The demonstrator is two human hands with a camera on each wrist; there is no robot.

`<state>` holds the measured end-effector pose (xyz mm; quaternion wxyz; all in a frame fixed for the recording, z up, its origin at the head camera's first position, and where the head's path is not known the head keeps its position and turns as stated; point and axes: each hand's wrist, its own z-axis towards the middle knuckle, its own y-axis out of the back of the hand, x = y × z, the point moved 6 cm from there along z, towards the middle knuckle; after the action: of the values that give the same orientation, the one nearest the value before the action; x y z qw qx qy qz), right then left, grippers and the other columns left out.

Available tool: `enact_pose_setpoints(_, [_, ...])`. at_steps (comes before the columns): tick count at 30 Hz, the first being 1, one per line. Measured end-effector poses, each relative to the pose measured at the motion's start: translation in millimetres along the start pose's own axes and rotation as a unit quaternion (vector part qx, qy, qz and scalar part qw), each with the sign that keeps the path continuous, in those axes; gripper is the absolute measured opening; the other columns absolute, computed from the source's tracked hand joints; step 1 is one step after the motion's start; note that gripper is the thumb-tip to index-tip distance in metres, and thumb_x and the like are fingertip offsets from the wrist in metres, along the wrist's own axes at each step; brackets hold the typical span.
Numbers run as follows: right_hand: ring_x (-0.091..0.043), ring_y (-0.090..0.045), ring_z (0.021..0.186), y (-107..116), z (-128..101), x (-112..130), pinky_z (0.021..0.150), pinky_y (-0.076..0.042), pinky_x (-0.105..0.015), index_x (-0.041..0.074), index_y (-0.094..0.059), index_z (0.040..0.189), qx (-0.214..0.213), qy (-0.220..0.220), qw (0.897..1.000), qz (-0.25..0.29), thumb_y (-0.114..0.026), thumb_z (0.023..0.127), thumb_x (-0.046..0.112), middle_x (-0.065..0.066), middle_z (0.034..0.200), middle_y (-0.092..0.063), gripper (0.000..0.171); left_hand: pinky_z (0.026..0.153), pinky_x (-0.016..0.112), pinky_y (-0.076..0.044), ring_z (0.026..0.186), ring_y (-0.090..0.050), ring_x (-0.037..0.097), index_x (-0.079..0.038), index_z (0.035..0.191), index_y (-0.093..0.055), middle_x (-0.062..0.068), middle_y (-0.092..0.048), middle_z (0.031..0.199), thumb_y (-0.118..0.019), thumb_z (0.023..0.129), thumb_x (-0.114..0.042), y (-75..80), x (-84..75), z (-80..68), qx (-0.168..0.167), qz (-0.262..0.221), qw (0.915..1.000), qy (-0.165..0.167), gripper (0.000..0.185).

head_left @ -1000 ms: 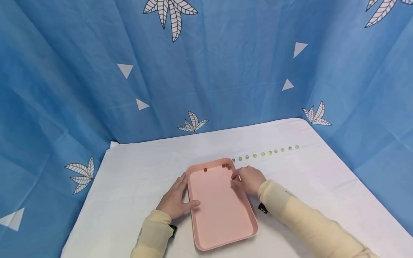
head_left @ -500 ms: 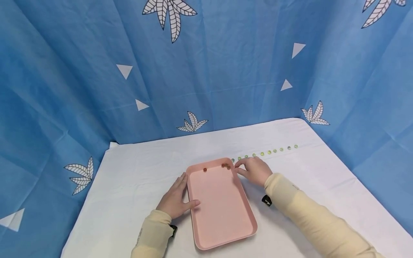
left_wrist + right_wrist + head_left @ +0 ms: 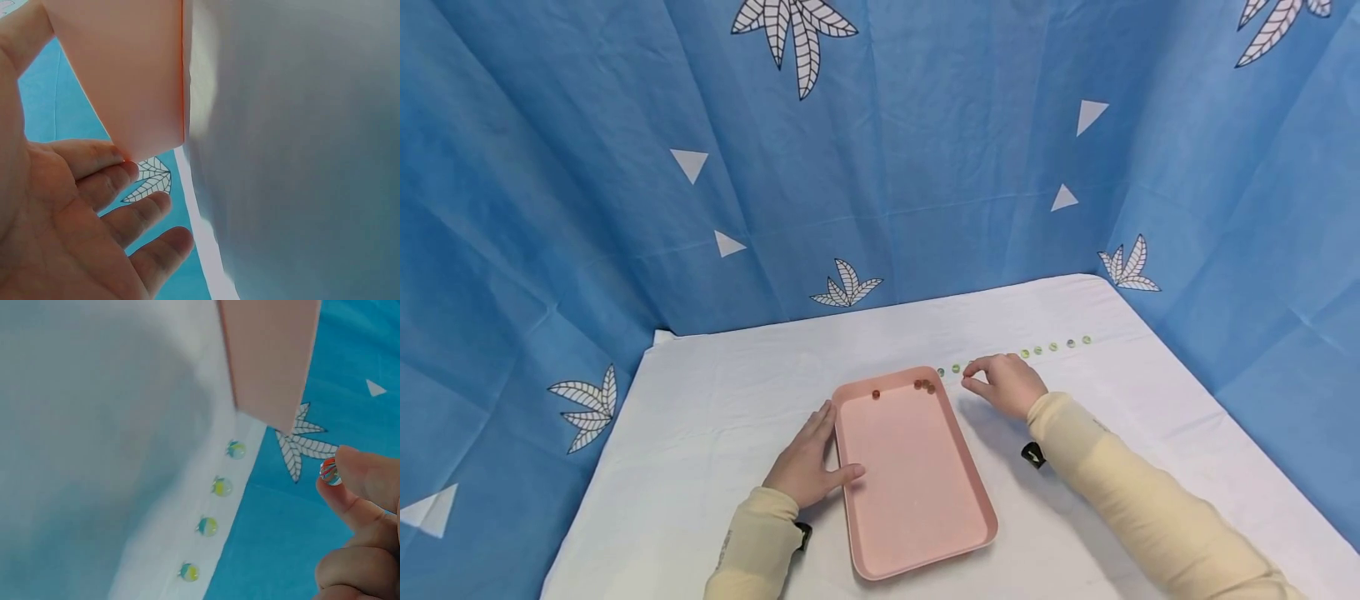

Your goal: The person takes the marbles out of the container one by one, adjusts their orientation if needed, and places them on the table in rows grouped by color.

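Observation:
In the head view, my left hand (image 3: 811, 462) rests at the left side of a pink tray (image 3: 917, 483). Its thumb lies over the rim; its fairly straight fingers touch the outer wall, as the left wrist view also shows. My right hand (image 3: 1006, 385) is beyond the tray's right rim, above the white table. Between thumb and index finger it pinches a clear marble (image 3: 330, 471) with orange and teal streaks. Inside the tray, a reddish-brown marble (image 3: 876, 394) lies by the far wall, and a few more marbles (image 3: 925, 383) sit together in the far right corner.
A row of green and yellow marbles (image 3: 1053, 347) runs along the white table (image 3: 737, 392) from the tray's far right corner toward the right; my right hand hides some. Blue curtains (image 3: 925, 167) stand behind and on both sides.
My right hand has left the tray's inside, passed over its right rim and moved right toward the row of marbles. The left hand and the tray have stayed in place.

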<state>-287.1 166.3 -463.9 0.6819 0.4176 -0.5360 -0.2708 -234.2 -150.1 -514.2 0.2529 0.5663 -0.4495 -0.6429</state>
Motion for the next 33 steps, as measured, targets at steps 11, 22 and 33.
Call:
enact_pose_setpoints(11, [-0.028,-0.066,0.099,-18,12,-13,0.096,-0.046,-0.052,0.014,-0.075,0.102,0.046,0.005,0.997,-0.063,-0.071,0.088,0.026,-0.005,0.106,-0.071,0.019,0.112,0.049,-0.029,0.143,-0.023,0.031,-0.012,0.155,-0.021,0.005,-0.018,0.16,-0.074,0.071,-0.065,-1.3,1.6,1.9,-0.002,0.002,1.0,0.0,0.112])
enact_pose_setpoints(22, [-0.026,-0.065,0.098,-28,25,-8,0.083,-0.055,-0.043,0.015,-0.075,0.103,0.075,0.001,0.993,-0.096,-0.07,0.09,0.025,-0.005,0.107,-0.07,0.017,0.113,0.048,-0.028,0.144,-0.021,0.029,-0.013,0.155,-0.019,0.003,-0.017,0.16,-0.073,0.071,-0.065,-0.8,2.8,1.7,0.0,0.007,1.0,0.003,0.112])
enact_pose_setpoints(33, [-0.026,-0.066,0.097,-34,29,-15,0.081,-0.055,-0.044,0.021,-0.076,0.095,0.078,0.001,0.991,-0.105,-0.071,0.088,0.023,-0.004,0.106,-0.07,0.009,0.113,0.048,-0.027,0.144,-0.02,0.031,-0.012,0.155,-0.018,0.005,-0.016,0.16,-0.074,0.072,-0.063,0.5,-0.2,2.6,0.012,-0.003,0.9999,0.006,0.112])
